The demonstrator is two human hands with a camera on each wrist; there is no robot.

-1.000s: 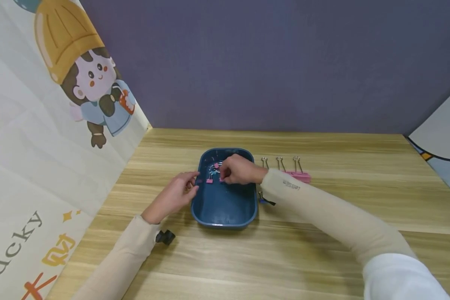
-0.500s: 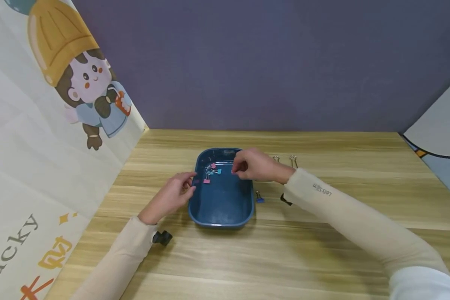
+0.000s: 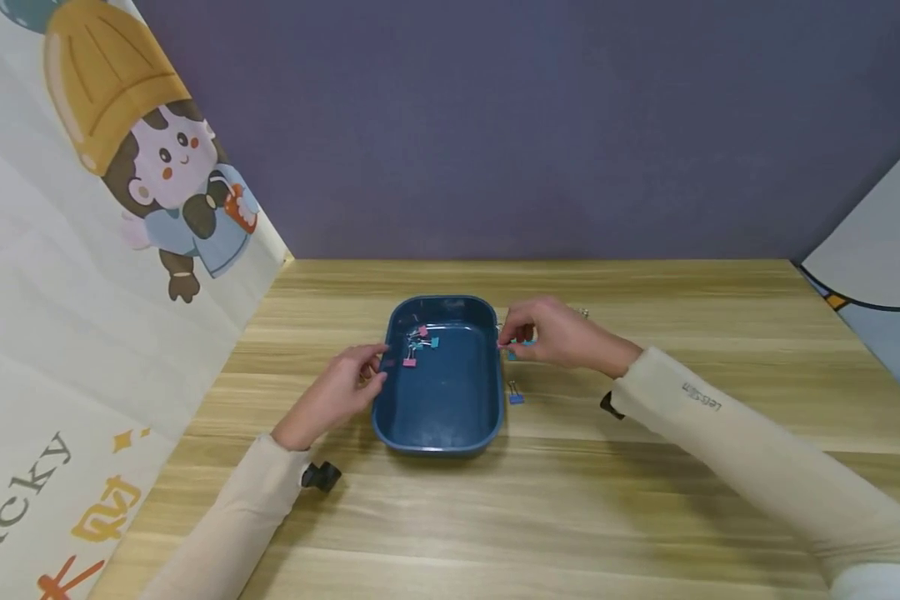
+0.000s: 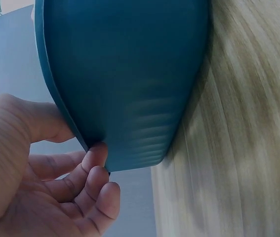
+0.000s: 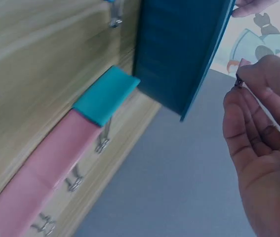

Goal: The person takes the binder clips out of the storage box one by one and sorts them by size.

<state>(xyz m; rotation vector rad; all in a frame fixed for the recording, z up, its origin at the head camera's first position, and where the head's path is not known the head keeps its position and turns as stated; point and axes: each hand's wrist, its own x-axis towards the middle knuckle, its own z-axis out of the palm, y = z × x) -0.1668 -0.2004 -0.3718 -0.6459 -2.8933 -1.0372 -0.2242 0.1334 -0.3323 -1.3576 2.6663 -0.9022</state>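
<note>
My left hand (image 3: 333, 392) holds the left rim of the dark blue tray (image 3: 438, 452), thumb on one side of the rim and fingers on the other in the left wrist view. Between thumb and fingertips of my right hand (image 3: 562, 333), a small pink binder clip (image 5: 244, 62) is pinched above the tray's right edge. Inside the tray, toward the far left, lie small clips: a pink binder clip (image 3: 409, 362), another pink one (image 3: 422, 331) and teal ones (image 3: 435, 342). My right hand partly covers the larger clips on the table behind it.
Right of the tray, a large teal binder clip (image 5: 107, 94) stands in a row with large pink binder clips (image 5: 43, 163). A small blue binder clip (image 3: 517, 399) lies nearer me on the wooden table (image 3: 570, 517). A purple-grey panel (image 3: 495, 133) rises behind.
My right hand has lifted a small pink clip from inside the tray and moved right to its right rim. The blue clip beside the tray is uncovered. My left hand stays at the rim.
</note>
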